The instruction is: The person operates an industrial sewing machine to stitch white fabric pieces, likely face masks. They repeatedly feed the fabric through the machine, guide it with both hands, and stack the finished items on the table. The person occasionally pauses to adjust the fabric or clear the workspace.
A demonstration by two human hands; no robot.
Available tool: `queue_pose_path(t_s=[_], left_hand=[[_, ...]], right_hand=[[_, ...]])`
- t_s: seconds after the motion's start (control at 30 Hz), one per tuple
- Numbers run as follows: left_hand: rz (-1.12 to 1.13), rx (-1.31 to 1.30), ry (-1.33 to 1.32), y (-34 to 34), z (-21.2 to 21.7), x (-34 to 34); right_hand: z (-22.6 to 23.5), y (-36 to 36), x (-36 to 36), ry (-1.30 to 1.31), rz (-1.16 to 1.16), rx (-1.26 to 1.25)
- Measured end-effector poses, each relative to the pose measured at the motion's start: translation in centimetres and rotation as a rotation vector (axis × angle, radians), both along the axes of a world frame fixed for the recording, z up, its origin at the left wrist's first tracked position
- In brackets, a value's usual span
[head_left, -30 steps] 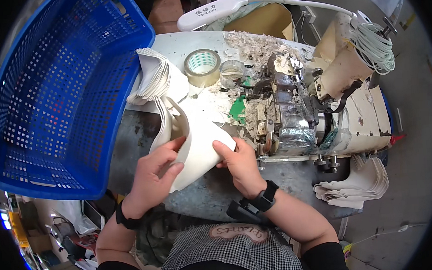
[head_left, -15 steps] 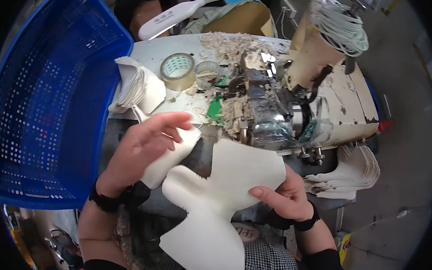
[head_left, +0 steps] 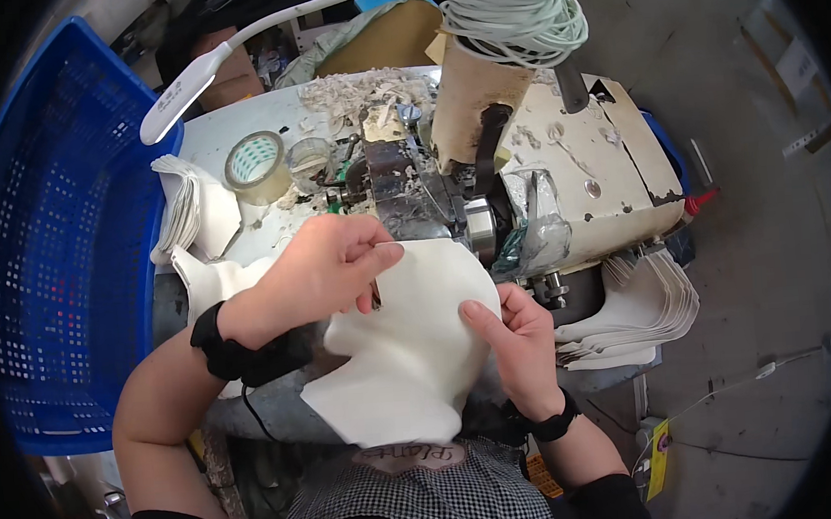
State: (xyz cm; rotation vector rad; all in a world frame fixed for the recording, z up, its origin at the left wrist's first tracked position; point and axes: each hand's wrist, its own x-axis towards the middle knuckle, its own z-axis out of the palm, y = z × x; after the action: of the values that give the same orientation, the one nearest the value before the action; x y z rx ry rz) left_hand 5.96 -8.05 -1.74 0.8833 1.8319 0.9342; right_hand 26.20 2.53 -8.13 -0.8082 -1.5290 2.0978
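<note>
Between my hands is a cream leather piece (head_left: 418, 307), a curved panel with flaps, shaped like a shoe upper. Its top left edge is pinched by my left hand (head_left: 325, 260), thumb in front and fingers partly hidden behind. My right hand (head_left: 520, 339) grips the right edge, its thumb lying on the face of the panel. The piece is held up in front of a skiving-type machine (head_left: 397, 189) whose bed is littered with shavings. Another cream piece (head_left: 221, 276) lies on the table by my left wrist, partly covered by my forearm.
A blue perforated basket (head_left: 73, 252) stands at left. Stacked cream pieces (head_left: 189, 211) and a tape roll (head_left: 256, 169) sit on the table's left. More stacked pieces (head_left: 637, 308) lie at right. A coiled cord (head_left: 515, 16) tops the machine post; a white lamp (head_left: 177, 98) reaches over.
My left hand has come over from the left and taken the leather piece's top edge. The piece has tilted and its lower flap has risen. The whole view has shifted.
</note>
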Motion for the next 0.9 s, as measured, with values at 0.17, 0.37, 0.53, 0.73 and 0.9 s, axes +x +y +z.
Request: queue_pose_path(t_s=[0.17, 0.37, 0.53, 0.73, 0.9], left_hand=[[-0.026, 0.018, 0.101, 1.8, 0.8, -0.4], [-0.195, 0.135, 0.315, 4.7, 0.0, 0.1], [-0.374, 0.079, 0.41, 6.0, 0.8, -0.2], [-0.593, 0.606, 0.504, 3.2, -1.4, 1.8], [-0.731, 0.187, 0.117, 3.0, 2.5, -1.5]], right_hand=[[0.0, 0.4, -0.9, 0.011, -0.081, -0.186], [1.1, 4.3, 0.7, -0.052, -0.072, 0.121], [3.8, 7.8, 2.5, -0.046, 0.016, 0.26], [5.3, 4.4, 5.6, 0.156, -0.17, 0.47], [3.7, -0.5, 4.9, 0.316, -0.225, 0.483]])
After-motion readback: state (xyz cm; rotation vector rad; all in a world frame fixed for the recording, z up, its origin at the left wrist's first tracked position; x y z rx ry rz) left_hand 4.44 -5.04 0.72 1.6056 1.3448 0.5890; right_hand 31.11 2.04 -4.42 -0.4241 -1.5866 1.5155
